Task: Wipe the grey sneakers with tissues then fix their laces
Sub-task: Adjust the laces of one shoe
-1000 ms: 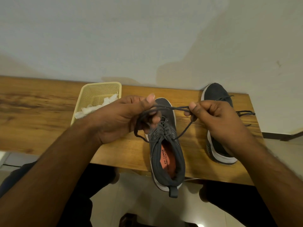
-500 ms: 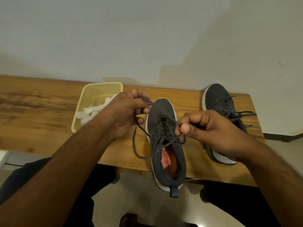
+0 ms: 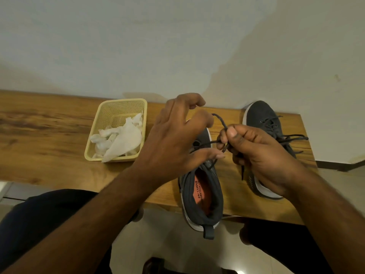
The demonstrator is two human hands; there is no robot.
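Lace (image 3: 221, 123) — pinched in right hand (image 3: 256, 153)

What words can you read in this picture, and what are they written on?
"CAMPUS" on the orange insole inside the near sneaker.
"DRYTECH LI..." just below it on the same insole; the end is hidden by the shoe's collar.
A small logo mark sits before "CAMPUS"; it is too small to read.
No other text shows on the far sneaker, basket or table.

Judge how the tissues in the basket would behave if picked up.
The tissues look crumpled and thin, so probably floppy and very light. One corner droops over the basket rim, so they would likely sag from a pinch. Tearing seems possible if tugged.
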